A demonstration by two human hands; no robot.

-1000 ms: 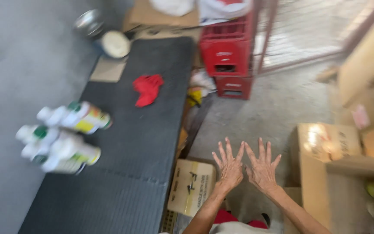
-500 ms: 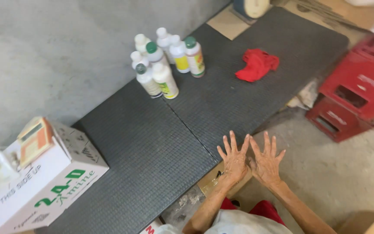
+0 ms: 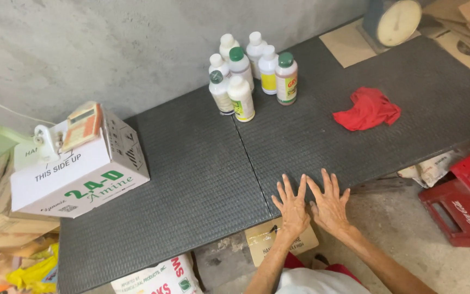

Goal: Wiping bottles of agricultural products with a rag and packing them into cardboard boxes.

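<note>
Both hands lie flat, holding nothing: left hand [image 3: 292,207] and right hand [image 3: 330,204] side by side, fingers spread apart on the near edge of the dark mat [image 3: 202,179]; bottles [image 3: 251,76] stand well beyond the fingertips, red cloth [image 3: 368,109] beyond and right

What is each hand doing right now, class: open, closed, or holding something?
Left hand: open, fingers spread, flat on the edge of the dark mat, holding nothing.
Right hand: open, fingers spread, beside the left, holding nothing.
</note>
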